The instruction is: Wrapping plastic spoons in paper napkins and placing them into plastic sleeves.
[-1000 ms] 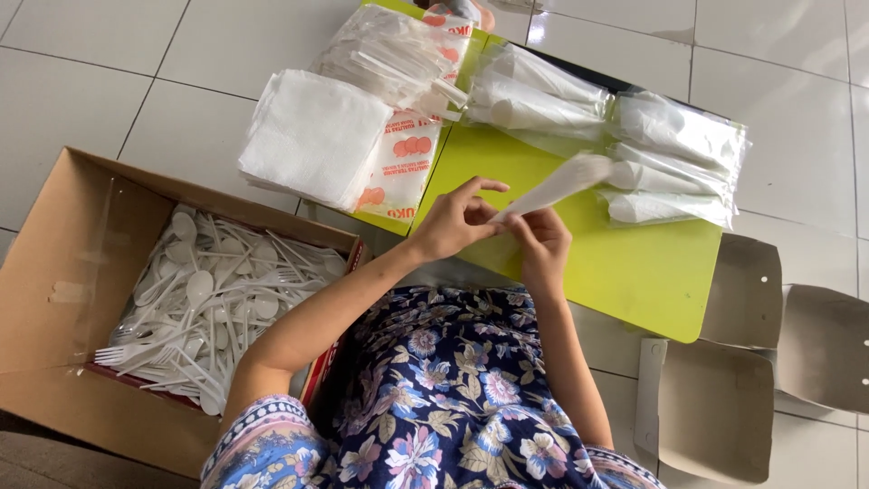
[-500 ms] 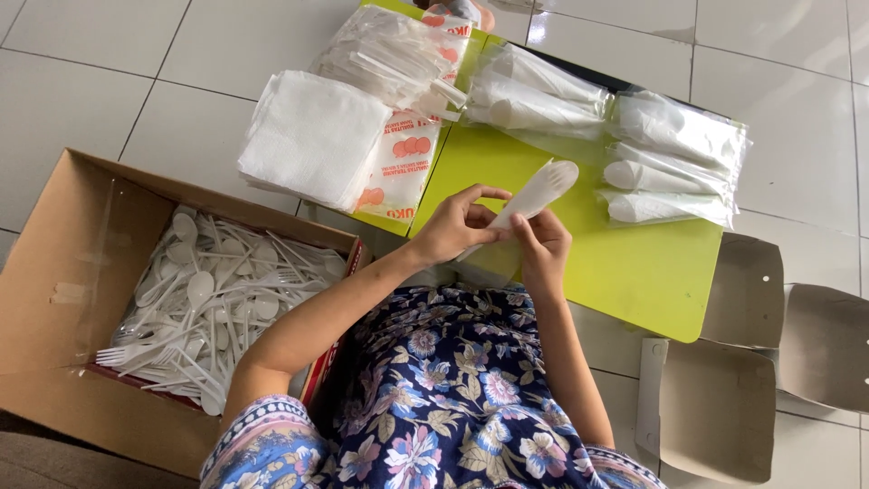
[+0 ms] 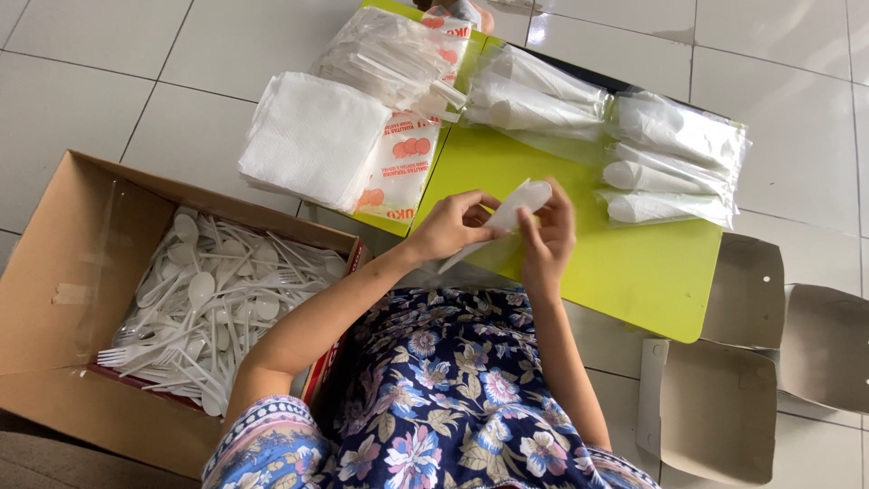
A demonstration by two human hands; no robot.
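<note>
Together, two hands point(image 3: 502, 226) on one packet point(image 3: 507, 217)

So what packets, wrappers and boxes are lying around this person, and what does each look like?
Cardboard box: brown, open, at the left, full of white plastic spoons and forks.
Napkin pack: clear wrapper with orange print, beside a loose white napkin stack.
Clear sleeves: filled, see-through, stacked at the far side of the green table.
Flat grey cartons: unfolded, on the floor at right.
Small packet: white and clear, held by left hand and right hand.
</note>
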